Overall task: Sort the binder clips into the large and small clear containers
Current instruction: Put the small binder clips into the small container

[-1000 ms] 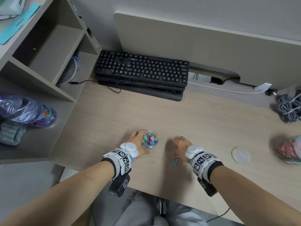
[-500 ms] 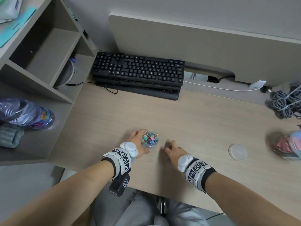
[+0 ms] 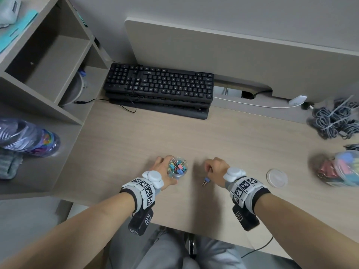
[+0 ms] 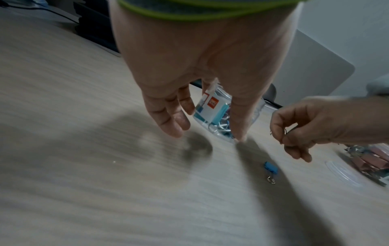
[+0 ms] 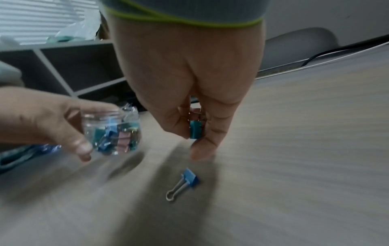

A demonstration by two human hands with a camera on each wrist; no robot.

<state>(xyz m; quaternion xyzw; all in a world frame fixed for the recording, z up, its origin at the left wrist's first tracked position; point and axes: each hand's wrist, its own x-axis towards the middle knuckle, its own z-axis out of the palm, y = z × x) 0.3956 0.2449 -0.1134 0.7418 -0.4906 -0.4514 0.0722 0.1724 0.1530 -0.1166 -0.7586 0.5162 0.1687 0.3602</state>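
The small clear container (image 3: 177, 168), open-topped and holding several small coloured binder clips, is gripped from its left side by my left hand (image 3: 162, 166); the right wrist view shows the container (image 5: 113, 133) blurred. My right hand (image 5: 194, 133) hovers just right of it, thumb and fingers pinching a teal binder clip (image 5: 195, 129), with a pink one behind it. A small blue binder clip (image 3: 205, 181) lies alone on the desk below that hand. The large clear container (image 3: 342, 169), holding bigger pink and blue clips, stands at the far right.
A round clear lid (image 3: 276, 178) lies flat between my right wrist and the large container. A black keyboard (image 3: 159, 88) sits at the back, coiled grey cables (image 3: 334, 121) at back right, and shelves with a plastic bottle (image 3: 29, 136) on the left.
My right hand dropped towards the desk beside the small container, then rose with clips pinched. The blue clip now lies loose on the desk. My left hand kept hold of the container.
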